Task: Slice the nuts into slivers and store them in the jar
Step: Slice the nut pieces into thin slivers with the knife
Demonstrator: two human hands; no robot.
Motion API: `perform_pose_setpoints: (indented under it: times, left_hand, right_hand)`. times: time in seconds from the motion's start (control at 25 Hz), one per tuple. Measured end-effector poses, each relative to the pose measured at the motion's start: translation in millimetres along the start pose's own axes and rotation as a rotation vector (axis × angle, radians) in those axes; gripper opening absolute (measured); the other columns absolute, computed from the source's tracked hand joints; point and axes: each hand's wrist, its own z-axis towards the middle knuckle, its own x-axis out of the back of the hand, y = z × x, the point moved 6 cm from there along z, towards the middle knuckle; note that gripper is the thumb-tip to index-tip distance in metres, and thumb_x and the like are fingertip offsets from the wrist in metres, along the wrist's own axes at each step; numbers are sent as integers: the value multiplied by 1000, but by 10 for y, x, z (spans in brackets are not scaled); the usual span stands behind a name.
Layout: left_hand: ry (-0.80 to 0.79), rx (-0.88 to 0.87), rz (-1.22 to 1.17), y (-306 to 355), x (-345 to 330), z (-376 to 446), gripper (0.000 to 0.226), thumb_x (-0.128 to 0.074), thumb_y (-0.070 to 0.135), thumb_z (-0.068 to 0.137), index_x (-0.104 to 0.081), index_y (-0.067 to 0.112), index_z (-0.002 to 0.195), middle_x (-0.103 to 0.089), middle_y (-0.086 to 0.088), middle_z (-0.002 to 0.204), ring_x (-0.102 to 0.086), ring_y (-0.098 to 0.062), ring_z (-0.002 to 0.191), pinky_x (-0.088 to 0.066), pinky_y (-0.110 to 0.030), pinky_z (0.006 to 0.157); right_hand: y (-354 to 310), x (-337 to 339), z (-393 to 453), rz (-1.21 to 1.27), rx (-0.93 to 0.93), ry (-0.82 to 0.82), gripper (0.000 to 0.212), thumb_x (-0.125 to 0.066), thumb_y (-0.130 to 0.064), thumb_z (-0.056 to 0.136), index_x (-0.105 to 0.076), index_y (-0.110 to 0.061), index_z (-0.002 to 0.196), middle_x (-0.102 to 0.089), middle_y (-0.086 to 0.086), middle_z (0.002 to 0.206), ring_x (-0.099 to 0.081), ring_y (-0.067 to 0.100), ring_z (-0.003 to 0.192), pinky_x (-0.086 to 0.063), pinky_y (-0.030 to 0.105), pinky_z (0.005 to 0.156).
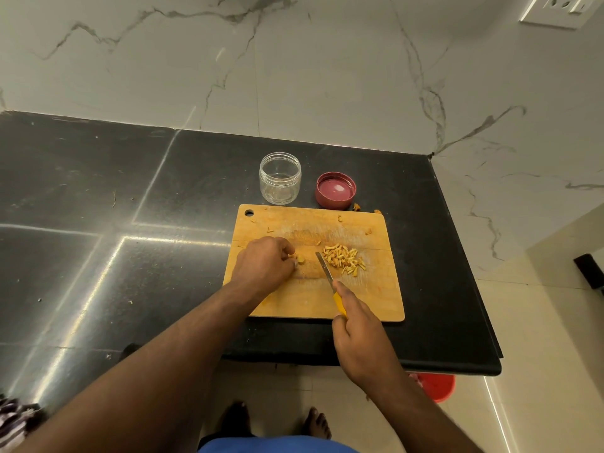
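A wooden cutting board (pixel 294 299) lies on the black counter. My left hand (pixel 264 261) rests on the board with curled fingers pinching a pale nut piece (pixel 300 258). My right hand (pixel 361 335) grips the yellow handle of a small knife (pixel 325 267); its blade points up-left, tip on the board between the nut piece and a heap of nut slivers (pixel 343 259). Behind the board stand a clear open jar (pixel 280 178), apparently empty, and its red lid (pixel 335 190), lying upside down.
A few nut scraps lie on the board's far part and on the counter by the lid (pixel 357 206). The black counter (pixel 98 223) ends at a front edge near me and a right edge. A marble wall rises behind. A red bucket (pixel 438 385) stands on the floor below.
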Motion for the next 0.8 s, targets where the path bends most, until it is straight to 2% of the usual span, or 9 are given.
perform_pose_setpoints:
  times: [0.16, 0.4, 0.64, 0.8]
  left_hand:
    - [-3, -22, -13, 60, -52, 19, 32, -71, 29, 90, -70, 22, 121, -72, 5, 112, -64, -11, 99, -57, -31, 82]
    - [28, -32, -2, 54, -109, 24, 22, -72, 28, 89, -75, 23, 110, -72, 6, 106, -63, -9, 92, -57, -30, 78]
    - [18, -16, -16, 55, -119, 37, 18, -71, 26, 89, -76, 22, 106, -73, 8, 102, -62, -9, 90, -56, -31, 78]
    - [4, -6, -9, 43, -124, 46, 14, -69, 26, 89, -77, 25, 100, -72, 11, 97, -62, -9, 89, -56, -38, 81]
  right_hand:
    - [-25, -20, 5, -27, 16, -3, 55, -39, -20, 104, -24, -32, 155, -44, -8, 136, -39, -3, 101, -34, 13, 88]
    - [-112, -74, 50, -85, 51, -33, 55, -37, -20, 104, -20, -30, 156, -46, -3, 137, -46, 5, 105, -43, 24, 95]
    - [-193, -152, 112, -144, 63, -67, 57, -35, -21, 104, -16, -29, 157, -47, -3, 129, -52, 8, 97, -49, 28, 84]
    - [-189, -181, 145, -175, 55, -80, 57, -35, -20, 104, -16, -28, 157, -47, -1, 131, -51, 9, 97, -49, 29, 85]
